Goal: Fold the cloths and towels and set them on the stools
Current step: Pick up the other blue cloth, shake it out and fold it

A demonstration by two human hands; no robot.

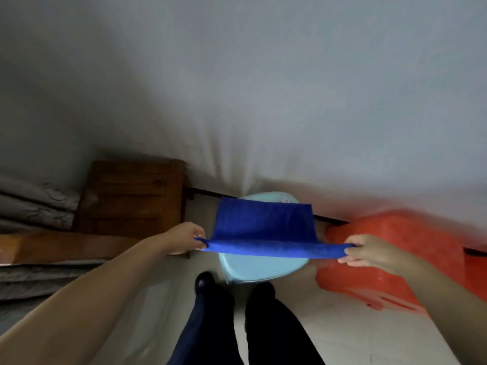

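Fold step under way: left hand (184, 239) and right hand (365, 251) each pinch an end of the blue cloth (263, 227), stretched over the light-blue stool (261, 267); next, probably lower it flat onto the seat.

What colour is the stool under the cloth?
Light blue stool, seen in the head view.
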